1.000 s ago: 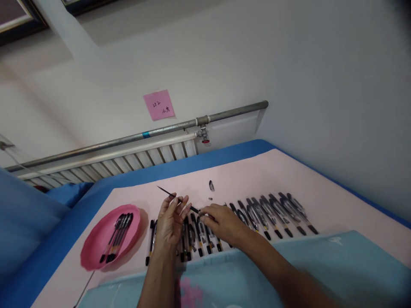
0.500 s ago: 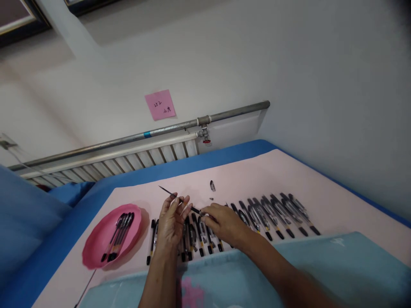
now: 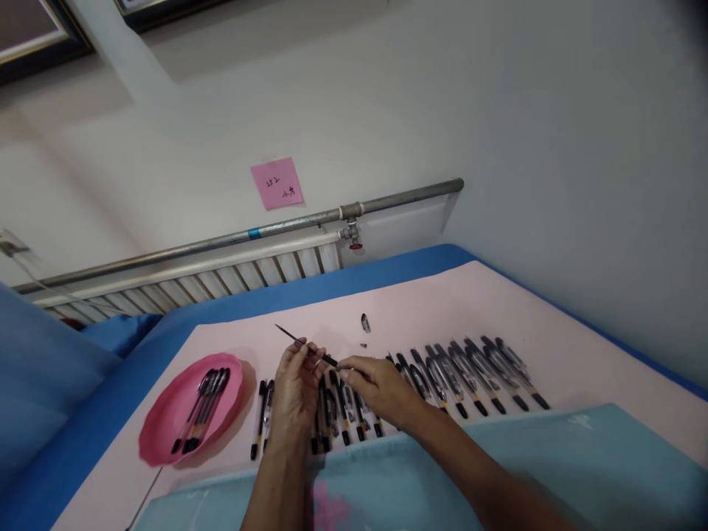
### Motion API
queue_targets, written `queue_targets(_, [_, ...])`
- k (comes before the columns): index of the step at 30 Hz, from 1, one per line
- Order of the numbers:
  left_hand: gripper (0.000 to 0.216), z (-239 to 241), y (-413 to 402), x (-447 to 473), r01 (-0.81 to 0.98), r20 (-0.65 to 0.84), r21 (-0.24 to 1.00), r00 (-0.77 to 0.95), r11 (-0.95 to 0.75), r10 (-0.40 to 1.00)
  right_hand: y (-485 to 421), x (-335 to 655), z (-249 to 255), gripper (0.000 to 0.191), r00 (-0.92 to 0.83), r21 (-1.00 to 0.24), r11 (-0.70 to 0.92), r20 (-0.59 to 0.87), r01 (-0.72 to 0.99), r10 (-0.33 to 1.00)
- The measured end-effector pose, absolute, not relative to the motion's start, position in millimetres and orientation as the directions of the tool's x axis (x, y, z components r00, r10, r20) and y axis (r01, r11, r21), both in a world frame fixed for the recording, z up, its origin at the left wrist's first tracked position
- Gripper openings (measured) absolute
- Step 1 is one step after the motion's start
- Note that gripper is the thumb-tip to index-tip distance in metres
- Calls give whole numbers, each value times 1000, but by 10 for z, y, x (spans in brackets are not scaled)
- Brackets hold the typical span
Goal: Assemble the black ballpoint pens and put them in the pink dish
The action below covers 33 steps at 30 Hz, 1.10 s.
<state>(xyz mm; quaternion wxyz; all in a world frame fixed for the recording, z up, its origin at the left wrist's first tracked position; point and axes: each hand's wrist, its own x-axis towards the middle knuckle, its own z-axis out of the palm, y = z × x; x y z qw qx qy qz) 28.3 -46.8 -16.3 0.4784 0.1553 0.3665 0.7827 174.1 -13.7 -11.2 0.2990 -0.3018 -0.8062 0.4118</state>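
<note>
Both my hands are on one slim dark pen (image 3: 329, 361), held slantwise above the pink sheet. A thin, pointed dark rod, like a refill, sticks out up and left from my left hand (image 3: 299, 380), whose fingers are curled round the middle. My right hand (image 3: 379, 383) pinches the lower right end, and its fingers hide that end. Below and between the hands lie several pens (image 3: 344, 409) with black ends and yellow bands. Beyond the right hand lie a loose pen cap (image 3: 365, 322) and a tiny dark piece (image 3: 363, 345).
To the left stands a pink scalloped dish (image 3: 158, 420) with several capped pens (image 3: 204, 409) in it. A long row of pens with clear parts (image 3: 464, 372) lies on the right. A light-blue cloth (image 3: 498, 457) covers the near edge. Radiator and wall stand behind.
My right hand has shifted slightly left, closer to my left hand, so less of the pen shows between them. The pens and dish lie as before.
</note>
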Motion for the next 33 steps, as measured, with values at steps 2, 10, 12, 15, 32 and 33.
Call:
queue_targets(2, [17, -167, -470, 298, -641, -119, 723, -485, -259, 867, -139, 1740, -102, 25, -623, -849, 477, 249, 229, 742])
queue_targets(10, [15, -122, -499, 260, -701, -154, 653, -494, -287, 856, -63, 1790, -193, 24, -603, -752, 569, 294, 333, 742])
queue_targets(12, [14, -122, -500, 260, -695, -146, 658, -496, -290, 856, -64, 1791, -208, 24, -609, -730, 590, 305, 345, 732])
queue_targets(15, [15, -131, -495, 263, -681, -130, 671, -497, -293, 858, -75, 1791, -207, 24, -623, -695, 619, 312, 365, 717])
queue_targets(32, [18, -134, -491, 230, -670, -139, 688, -499, -279, 855, -89, 1791, -170, 24, -615, -747, 573, 287, 336, 734])
queue_targets(33, [18, -134, -491, 232, -669, -138, 689, -498, -279, 856, -88, 1792, -172, 24, -618, -740, 580, 289, 340, 731])
